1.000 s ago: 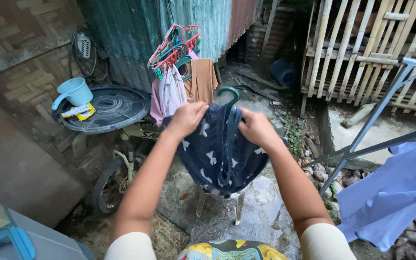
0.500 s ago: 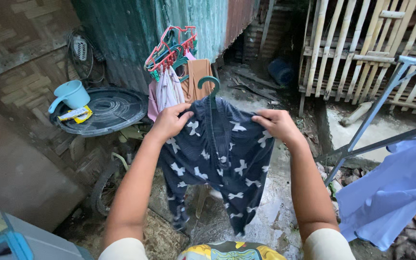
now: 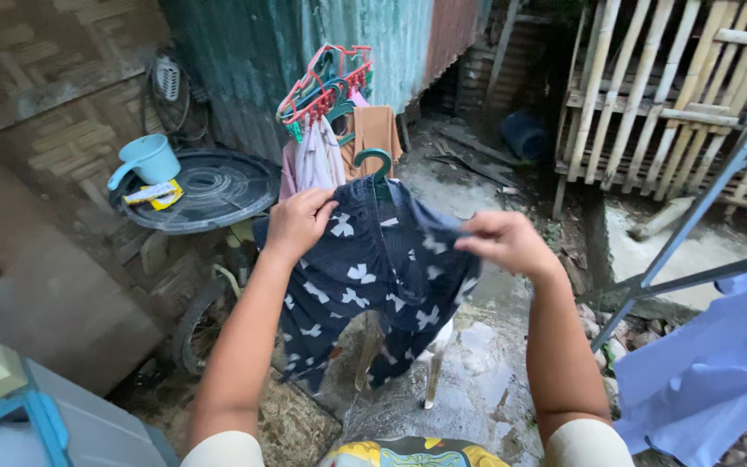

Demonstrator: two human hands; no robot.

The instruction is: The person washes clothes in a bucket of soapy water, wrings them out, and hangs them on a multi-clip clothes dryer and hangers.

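We hold the dark star-printed garment (image 3: 365, 277) at its shoulders, left hand (image 3: 298, 222) and right hand (image 3: 505, 243) each pinched shut on the cloth; it already sits on the green hanger (image 3: 375, 161) but is not yet hung on the grey drying rack (image 3: 693, 220). Left of the garment, a flat yellow packet (image 3: 153, 194) lies on the round black lid (image 3: 209, 186) beside a pale blue dipper (image 3: 147, 161).

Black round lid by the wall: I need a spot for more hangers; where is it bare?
The black round lid is bare at centre and right; its left edge holds the blue dipper and yellow packet. Crowded: the hanger cluster.
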